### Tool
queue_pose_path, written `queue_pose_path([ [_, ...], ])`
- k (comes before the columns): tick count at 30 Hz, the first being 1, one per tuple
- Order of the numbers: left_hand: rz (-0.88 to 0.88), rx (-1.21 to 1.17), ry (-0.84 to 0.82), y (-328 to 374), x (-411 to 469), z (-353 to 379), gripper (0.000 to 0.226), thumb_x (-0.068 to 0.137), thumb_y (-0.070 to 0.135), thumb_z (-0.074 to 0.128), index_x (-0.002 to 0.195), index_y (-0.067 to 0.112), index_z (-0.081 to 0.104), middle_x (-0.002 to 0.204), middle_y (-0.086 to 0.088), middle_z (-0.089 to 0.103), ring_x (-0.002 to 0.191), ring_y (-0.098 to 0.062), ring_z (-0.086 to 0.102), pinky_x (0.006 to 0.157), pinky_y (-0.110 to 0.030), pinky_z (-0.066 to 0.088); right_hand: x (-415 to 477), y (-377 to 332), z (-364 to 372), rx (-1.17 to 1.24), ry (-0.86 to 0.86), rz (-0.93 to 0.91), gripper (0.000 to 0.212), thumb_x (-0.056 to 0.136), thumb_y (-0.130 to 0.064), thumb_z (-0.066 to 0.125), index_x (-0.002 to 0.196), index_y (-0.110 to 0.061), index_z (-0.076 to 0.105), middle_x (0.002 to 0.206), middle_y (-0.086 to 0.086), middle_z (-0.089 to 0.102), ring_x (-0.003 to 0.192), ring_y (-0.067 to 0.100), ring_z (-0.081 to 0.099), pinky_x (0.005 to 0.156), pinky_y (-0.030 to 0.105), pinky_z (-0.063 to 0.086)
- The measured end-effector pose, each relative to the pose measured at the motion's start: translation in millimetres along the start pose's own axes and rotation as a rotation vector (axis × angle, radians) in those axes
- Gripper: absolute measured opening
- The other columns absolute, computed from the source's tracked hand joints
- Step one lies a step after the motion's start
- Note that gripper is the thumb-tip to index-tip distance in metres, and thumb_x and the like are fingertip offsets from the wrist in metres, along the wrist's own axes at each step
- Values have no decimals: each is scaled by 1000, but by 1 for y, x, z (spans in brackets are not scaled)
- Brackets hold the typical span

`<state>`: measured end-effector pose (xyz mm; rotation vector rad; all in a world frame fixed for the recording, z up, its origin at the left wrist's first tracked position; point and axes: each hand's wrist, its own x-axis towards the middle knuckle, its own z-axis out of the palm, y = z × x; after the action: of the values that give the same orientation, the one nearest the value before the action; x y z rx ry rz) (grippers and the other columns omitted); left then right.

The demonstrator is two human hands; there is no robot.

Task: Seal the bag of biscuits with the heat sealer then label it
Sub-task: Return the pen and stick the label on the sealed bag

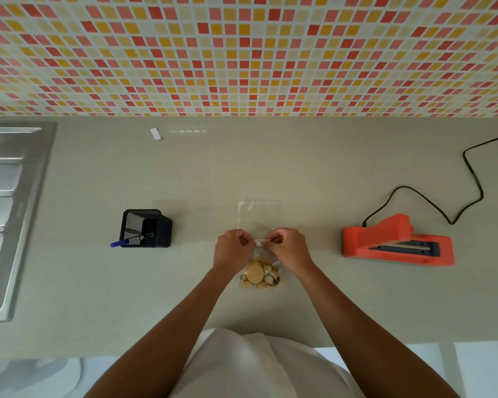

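A clear plastic bag (pixel 259 216) lies flat on the grey counter, with round and small biscuits (pixel 259 273) gathered at its near end. Over the bag's middle, my left hand (pixel 233 248) and my right hand (pixel 288 248) each pinch one end of a small white label (pixel 261 241), holding it stretched between them. The orange heat sealer (pixel 397 242) sits to the right, jaw open, apart from both hands.
A black mesh pen holder (pixel 147 228) with a blue pen (pixel 121 243) stands at the left. A steel sink (pixel 9 214) fills the far left. A small white strip (pixel 155 133) lies near the tiled wall. The sealer's black cord (pixel 472 179) trails right.
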<state>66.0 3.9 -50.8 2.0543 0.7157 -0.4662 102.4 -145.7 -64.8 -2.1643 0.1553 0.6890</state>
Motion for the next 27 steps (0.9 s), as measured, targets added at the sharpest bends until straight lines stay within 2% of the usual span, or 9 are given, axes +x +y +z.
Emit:
queue_pose_path([
  [8,-18,32,51,3,-4,7,8,78,19,65,79,21,73,75,5,70,70,-13,65,65,-25,55,1,-2,4,-53,27,6,9,78,-20,80,78,-13,74,68,-8,67,61,2,61,54,10,45],
  [13,-24,12,75,3,-6,9,7,79,19,66,81,20,73,76,5,70,71,-12,64,61,-20,48,3,-1,6,-60,39,28,14,76,-22,81,78,-11,74,68,-6,67,60,5,61,57,19,49],
  [19,-28,15,81,2,-6,9,9,79,20,65,83,20,74,77,5,71,72,-12,65,60,-19,47,4,-2,6,-77,45,33,14,77,-23,82,77,-12,74,68,-6,67,60,3,61,53,12,42],
  [27,-1,44,90,1,-4,10,9,81,21,65,83,19,73,77,3,70,71,-15,64,63,-23,50,4,-2,6,-94,41,34,15,77,-25,80,78,-12,74,69,-5,68,60,5,61,56,16,45],
])
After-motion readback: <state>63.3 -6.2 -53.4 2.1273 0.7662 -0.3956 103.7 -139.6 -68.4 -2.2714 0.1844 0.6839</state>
